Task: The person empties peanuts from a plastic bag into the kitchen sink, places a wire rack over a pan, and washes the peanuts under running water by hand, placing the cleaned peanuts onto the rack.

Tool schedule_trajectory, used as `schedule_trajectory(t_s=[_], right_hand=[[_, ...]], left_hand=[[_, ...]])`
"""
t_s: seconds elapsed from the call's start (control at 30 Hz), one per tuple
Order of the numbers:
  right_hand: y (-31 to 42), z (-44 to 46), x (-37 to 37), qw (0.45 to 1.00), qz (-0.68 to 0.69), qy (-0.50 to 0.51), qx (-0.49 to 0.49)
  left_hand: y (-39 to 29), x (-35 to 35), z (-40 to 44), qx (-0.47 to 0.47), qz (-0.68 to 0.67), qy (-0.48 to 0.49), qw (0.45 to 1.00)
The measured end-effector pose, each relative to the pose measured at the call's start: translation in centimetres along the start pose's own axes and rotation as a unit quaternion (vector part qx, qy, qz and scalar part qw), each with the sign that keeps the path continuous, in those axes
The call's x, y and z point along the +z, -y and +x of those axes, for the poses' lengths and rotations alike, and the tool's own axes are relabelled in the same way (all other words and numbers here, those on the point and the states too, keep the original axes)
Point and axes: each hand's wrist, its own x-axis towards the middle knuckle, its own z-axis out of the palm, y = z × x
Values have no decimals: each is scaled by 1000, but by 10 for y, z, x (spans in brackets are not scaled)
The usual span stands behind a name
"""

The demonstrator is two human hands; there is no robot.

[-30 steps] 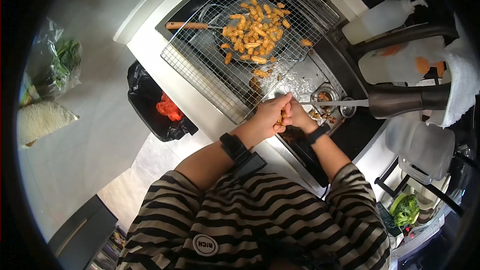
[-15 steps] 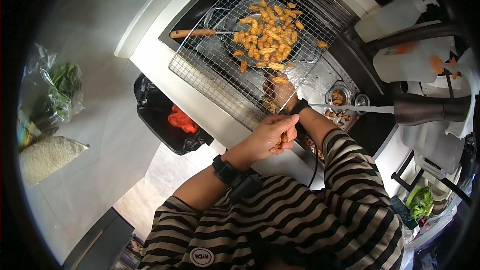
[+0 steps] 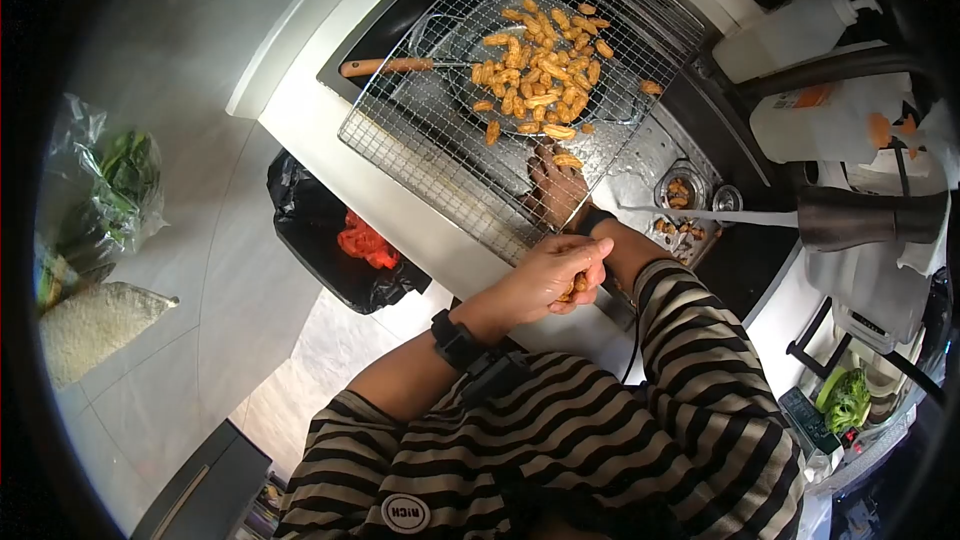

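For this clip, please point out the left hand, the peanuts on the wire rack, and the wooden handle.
Left hand (image 3: pixel 560 277): head view, back of the hand.
Peanuts (image 3: pixel 548 70): head view, middle of the heap.
Wooden handle (image 3: pixel 392 66): head view, middle of its length.

A black-lined trash bin holds crumpled red plastic; left of it in frame lie bagged leafy greens, lower left a dark cabinet, well right a translucent pump bottle.
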Motion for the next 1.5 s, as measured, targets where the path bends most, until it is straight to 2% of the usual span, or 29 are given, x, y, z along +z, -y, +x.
schedule_trajectory(t_s=[0.17, 0.2, 0.27, 0.37, 0.4, 0.47, 0.53, 0.57, 0.73, 0.8, 0.83, 0.87, 0.93, 0.97, 1.0, 1.03, 1.1, 1.13, 1.2, 1.23, 1.3, 1.33, 1.37, 1.4, 1.47, 1.5], right_hand=[[4, -35, 3, 998, -35, -13, -41], [7, -41, -6, 1000, -15, -7, -21], [8, -46, -35, 993, 84, 18, 79], [-10, -31, -39, 985, 69, -99, 123], [-13, -20, -38, 977, 94, -7, 193], [-10, -13, -35, 987, 48, 39, 148], [-6, -15, -9, 995, 77, 46, 35], [-6, -22, 5, 998, 4, 17, -53], [-4, -51, -47, 954, 182, 240, 5], [-3, -69, -65, 912, 249, 325, 29], [-6, -84, -29, 827, 475, 299, -34], [-17, -100, 35, 691, 670, 254, -96], [-17, -121, 26, 497, 858, 129, 16], [-21, -126, 11, 586, 784, 198, 49], [-20, -123, -22, 662, 697, 263, 84], [-19, -123, -48, 723, 598, 325, 121], [-19, -143, -51, 678, 620, 263, 295], [-26, -153, -75, 723, 596, 192, 292], [-38, -164, -102, 524, 754, -18, 394], [-42, -168, -120, 489, 782, -115, 369], [-42, -168, -155, 428, 786, -295, 335], [-41, -165, -163, 424, 777, -357, 297], [-48, -158, -145, 542, 659, -417, 313], [-51, -152, -128, 643, 518, -461, 324], [-11, -138, -155, 730, 394, -472, 297], [3, -134, -164, 770, 278, -491, 298]], left_hand=[[1, 2, 0, -9, 5, 0, 1000], [0, 3, 0, -10, 6, 3, 1000], [1, 3, 2, -14, 1, 14, 1000], [6, 3, 7, -22, -8, 20, 1000], [6, 7, 8, -25, -3, 13, 1000], [7, 10, 11, -25, 6, 10, 1000], [8, 12, 12, -22, 11, 16, 1000], [8, 13, 12, -23, 9, 11, 1000], [6, 15, 14, -28, 1, 12, 1000], [8, 16, 18, -18, -28, 1, 999], [9, 17, 22, -13, -42, -3, 999], [11, 18, 28, -18, -63, -11, 998], [11, 18, 44, -31, -106, -27, 994], [9, 17, 52, -36, -130, -39, 990], [8, 12, 61, -42, -174, -10, 984], [7, 14, 69, -25, -209, 1, 978], [1, 20, 81, -2, -255, 2, 967], [-2, 20, 87, -6, -261, -7, 965], [-6, 25, 98, 2, -285, -22, 958], [-5, 20, 106, 8, -291, 8, 957], [2, 19, 123, 14, -263, -9, 965], [3, 26, 127, 15, -247, -16, 969], [7, 34, 132, 16, -217, -48, 975], [11, 41, 136, 36, -200, -23, 979], [22, 49, 147, 74, -168, 28, 983], [25, 43, 157, 68, -168, 44, 983]])
